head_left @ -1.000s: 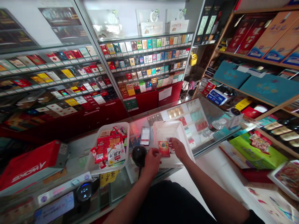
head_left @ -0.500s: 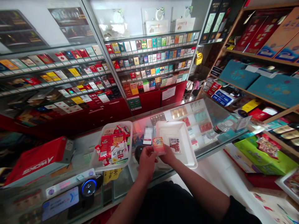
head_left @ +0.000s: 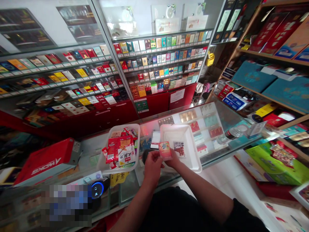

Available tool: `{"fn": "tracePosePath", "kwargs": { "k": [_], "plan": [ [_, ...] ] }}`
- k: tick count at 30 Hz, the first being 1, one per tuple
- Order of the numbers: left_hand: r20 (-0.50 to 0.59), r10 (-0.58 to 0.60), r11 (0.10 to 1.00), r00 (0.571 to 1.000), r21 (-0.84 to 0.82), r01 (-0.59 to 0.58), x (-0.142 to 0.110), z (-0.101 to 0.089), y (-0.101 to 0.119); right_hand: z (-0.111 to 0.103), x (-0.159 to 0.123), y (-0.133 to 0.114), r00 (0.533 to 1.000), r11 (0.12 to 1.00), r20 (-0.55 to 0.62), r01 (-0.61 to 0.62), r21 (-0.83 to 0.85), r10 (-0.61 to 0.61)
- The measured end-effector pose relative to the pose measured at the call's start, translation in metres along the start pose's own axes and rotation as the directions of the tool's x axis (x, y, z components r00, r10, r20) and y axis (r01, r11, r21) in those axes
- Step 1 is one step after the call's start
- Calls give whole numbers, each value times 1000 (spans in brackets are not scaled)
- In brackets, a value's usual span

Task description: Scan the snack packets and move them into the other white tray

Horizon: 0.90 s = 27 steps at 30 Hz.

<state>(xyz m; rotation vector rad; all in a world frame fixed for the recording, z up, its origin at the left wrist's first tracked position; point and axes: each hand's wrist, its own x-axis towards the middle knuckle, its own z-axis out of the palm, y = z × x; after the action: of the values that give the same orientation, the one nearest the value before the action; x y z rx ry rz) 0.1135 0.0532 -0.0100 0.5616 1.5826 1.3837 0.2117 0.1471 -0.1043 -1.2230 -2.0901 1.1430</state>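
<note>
Likely light, slick and fairly stiff, the small rectangular orange-red packet point(head_left: 165, 150) is above the left rim of the rectangular white plastic tray point(head_left: 191, 145). The right hand point(head_left: 174, 160) grips its right side, a sound hold; whether the left hand point(head_left: 153, 163), at its lower-left corner, pinches is unclear.

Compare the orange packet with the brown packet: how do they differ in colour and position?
Colour: the orange packet is orange-red, while the brown packet mixes brown and white. Position: the orange packet is held in hand, while the brown packet lies in the white tray. Shared: both show printed fronts.
</note>
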Motion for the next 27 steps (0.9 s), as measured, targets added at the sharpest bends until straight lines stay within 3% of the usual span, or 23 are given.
{"fn": "tracePosePath", "kwargs": {
  "k": [2,5,7,9,13,16,21,27],
  "plan": [
    [10,14,1000,1000,4,-14,2,-1,3,-3,2,-2,1000,1000,15,9,19,-10],
    [22,32,999,999,1,-32,9,-5,8,-18,2,-8,993,995,-87,-80,59,85],
    [13,37,999,999,-2,-37,16,-8,10,-32,2,-17,960,966,-173,-187,178,218],
    [-5,37,999,999,-2,-37,24,-10,13,-47,0,-31,930,891,-169,-244,383,327],
    [-24,62,998,998,-3,-62,40,-14,20,-66,-6,-59,927,811,-164,-198,550,337],
    [-31,74,997,997,-7,-74,48,-17,26,-66,-8,-73,944,809,-144,-168,563,296],
    [-17,88,996,996,-7,-88,59,-25,33,-56,0,-84,932,803,-179,-162,574,316],
    [-28,109,993,994,43,-108,77,-35,33,-41,12,-88,928,863,-216,-173,475,305]
  ]
}}
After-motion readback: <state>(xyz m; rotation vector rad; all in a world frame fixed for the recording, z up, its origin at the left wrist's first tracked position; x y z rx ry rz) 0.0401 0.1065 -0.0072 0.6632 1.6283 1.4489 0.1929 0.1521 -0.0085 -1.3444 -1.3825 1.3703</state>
